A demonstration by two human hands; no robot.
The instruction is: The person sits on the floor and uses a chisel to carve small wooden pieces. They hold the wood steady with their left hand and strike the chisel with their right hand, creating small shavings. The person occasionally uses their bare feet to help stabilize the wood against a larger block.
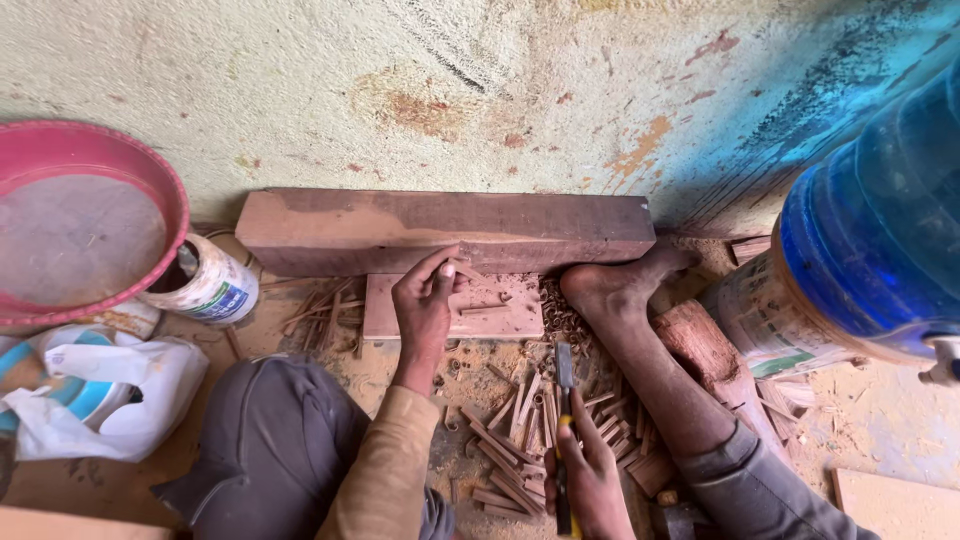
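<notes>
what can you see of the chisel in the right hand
The chisel is a slim tool with a flat grey metal blade and a handle showing yellow where the right hand wraps it. It points away from the person, toward the small flat board, its tip in the air above the heap of reddish wood slivers, beside the bare foot. Only the right hand touches it; most of the handle is hidden inside that grip.
</notes>
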